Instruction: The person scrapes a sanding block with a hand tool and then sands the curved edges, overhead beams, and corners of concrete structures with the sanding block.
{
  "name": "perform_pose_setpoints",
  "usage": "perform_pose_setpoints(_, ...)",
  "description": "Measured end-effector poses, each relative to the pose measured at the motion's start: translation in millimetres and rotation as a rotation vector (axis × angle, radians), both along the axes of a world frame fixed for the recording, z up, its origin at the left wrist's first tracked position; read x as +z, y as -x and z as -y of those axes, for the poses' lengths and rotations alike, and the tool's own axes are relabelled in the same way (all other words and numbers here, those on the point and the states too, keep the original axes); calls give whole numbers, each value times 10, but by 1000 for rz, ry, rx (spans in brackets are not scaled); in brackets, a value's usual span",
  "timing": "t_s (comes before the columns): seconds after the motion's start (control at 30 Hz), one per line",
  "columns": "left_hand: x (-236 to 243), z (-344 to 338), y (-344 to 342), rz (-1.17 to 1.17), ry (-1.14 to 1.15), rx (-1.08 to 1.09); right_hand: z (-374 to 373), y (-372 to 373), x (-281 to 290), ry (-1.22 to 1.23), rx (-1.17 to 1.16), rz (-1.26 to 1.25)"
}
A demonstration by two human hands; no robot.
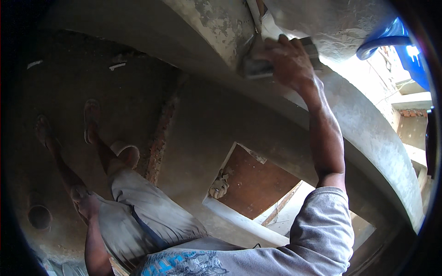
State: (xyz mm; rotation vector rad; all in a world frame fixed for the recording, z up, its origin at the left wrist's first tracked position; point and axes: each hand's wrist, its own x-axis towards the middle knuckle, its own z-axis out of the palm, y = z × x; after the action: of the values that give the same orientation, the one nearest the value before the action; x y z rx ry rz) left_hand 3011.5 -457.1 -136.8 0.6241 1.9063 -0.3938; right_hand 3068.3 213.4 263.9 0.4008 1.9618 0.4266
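My right arm is raised, and my right hand [290, 64] is closed around a flat plastering trowel [258, 68], a little blurred. Its plate lies against or very close to the grey plastered ledge, beside a patchy wall [214, 23]. The grip itself is hidden under my fingers. Low on the left, my left hand [86, 202] is at my knee, beside the trouser leg. It lies in dim light, and its fingers do not show clearly.
A curved plaster ledge [368, 119] sweeps down the right side. Below stand a brown board [253, 184] in an opening and a round pipe end [39, 217]. A broken brick edge [161, 138] crosses the floor. A blue plastic object [412, 60] is at upper right.
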Motion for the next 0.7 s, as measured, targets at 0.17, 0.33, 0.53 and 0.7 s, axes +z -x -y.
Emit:
perform_pose_setpoints(0.17, 30, -92, 29, 67, 138, -63, 128, 155, 69, 27, -86, 86)
perform_pose_setpoints(0.33, -264, 388, -50, 86, 93, -177, 97, -24, 40, -1, -41, 25)
perform_pose_setpoints(0.53, -148, -3, -133, 188, 190, -87, 379, -41, 331, -74, -40, -60)
perform_pose_setpoints(0.7, 13, -8, 143, 32, 84, -37, 544, -53, 297, -165, -182, 21)
